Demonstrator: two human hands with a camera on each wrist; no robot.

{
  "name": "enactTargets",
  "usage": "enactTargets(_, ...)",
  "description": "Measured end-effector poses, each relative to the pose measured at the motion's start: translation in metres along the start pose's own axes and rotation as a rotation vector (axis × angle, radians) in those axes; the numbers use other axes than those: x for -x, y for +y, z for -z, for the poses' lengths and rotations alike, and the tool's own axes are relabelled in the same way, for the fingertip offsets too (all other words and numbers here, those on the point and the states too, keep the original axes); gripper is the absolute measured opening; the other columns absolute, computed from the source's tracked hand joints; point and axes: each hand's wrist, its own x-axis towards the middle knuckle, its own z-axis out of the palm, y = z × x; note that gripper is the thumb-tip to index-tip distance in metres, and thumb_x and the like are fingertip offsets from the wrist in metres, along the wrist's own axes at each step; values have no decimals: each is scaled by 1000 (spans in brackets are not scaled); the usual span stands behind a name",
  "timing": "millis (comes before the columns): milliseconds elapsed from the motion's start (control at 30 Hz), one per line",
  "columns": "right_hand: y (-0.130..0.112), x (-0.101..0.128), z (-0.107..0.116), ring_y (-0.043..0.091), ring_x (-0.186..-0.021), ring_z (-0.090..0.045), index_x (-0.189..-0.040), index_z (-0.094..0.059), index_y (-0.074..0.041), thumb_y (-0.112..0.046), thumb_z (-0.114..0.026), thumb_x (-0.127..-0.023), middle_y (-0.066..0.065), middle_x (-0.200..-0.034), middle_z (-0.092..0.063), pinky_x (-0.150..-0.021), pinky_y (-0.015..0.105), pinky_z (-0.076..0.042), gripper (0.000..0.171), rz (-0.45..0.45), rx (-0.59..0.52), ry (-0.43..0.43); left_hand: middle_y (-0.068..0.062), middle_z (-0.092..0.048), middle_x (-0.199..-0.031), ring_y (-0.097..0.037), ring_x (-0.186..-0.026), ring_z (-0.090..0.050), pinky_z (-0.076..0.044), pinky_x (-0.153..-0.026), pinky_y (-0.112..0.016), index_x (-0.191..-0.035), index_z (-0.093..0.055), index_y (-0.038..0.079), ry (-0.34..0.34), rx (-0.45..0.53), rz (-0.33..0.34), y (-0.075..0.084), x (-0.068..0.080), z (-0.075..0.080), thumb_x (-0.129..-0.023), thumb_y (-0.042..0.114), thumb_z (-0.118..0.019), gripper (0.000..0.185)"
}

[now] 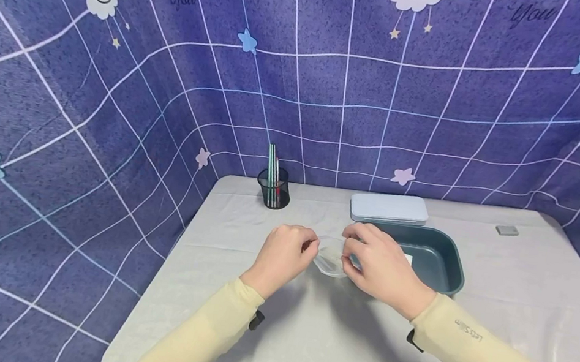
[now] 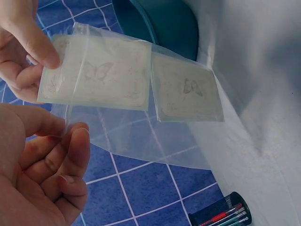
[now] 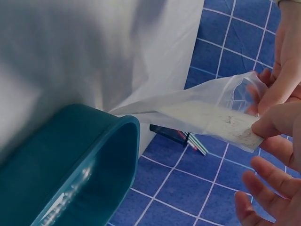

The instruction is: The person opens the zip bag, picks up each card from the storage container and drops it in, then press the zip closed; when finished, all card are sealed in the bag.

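**Clear plastic bag, gripped at its mouth by both hands.**
The clear plastic bag (image 1: 330, 266) is between your hands, over the white-covered table (image 1: 310, 357). Your left hand (image 1: 285, 257), at the bag's 9 o'clock, pinches the edge of the mouth between thumb and fingers. Your right hand (image 1: 381, 265), at 3 o'clock, pinches the outer end of a butterfly-print card (image 2: 124, 75), which lies partly inside the bag and projects from the mouth; a second butterfly-print card (image 2: 186, 92) lies deeper in. From the bag, locate the dark teal bin (image 1: 436, 269) at 3 o'clock, the mesh pencil cup (image 1: 277, 199) at 10 and the pale blue case (image 1: 391, 207) between 1 and 2.
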Motion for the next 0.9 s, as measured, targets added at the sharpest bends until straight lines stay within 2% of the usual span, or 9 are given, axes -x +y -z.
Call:
enactTargets(233,-1,-3,-2,29,-97,-62,-76,-65,-14,-5,-75,-81,9,-110,-66,-82,46,-53,14,-13,12,-14,11,-63,-68,-7,-60,-56,-48,-59,-29,-78,-76,16,4,-8,-6,-1,0,-3,-90,8,-69,16)
enactTargets(467,-2,-5,-8,28,-100,-62,-75,-69,-15,-5,-77,-79,9,-113,-66,-78,46,-52,13,-32,39,-76,10,-64,-70,-7,-60,-56,-48,-60,-28,-80,-77,14,-7,-8,-6,0,-1,-3,-90,7,-70,15)
enactTargets(700,-3,-9,-14,32,-108,-63,-75,-74,-17,-4,-81,-78,13,-117,-68,-82,49,-53,14,-46,50,-122,10,-61,-67,-7,-58,-53,-47,-58,-29,-78,-75,15,-8,-9,-9,1,-2,-3,-90,6,-68,17)
enactTargets(900,-3,-13,-17,32,-109,-64,-73,-76,-17,-4,-84,-78,14,-116,-70,-77,49,-52,16,-47,77,-163,9,-62,-68,-8,-59,-55,-49,-59,-30,-78,-75,14,-12,-6,-9,2,-2,-3,-90,5,-68,17)
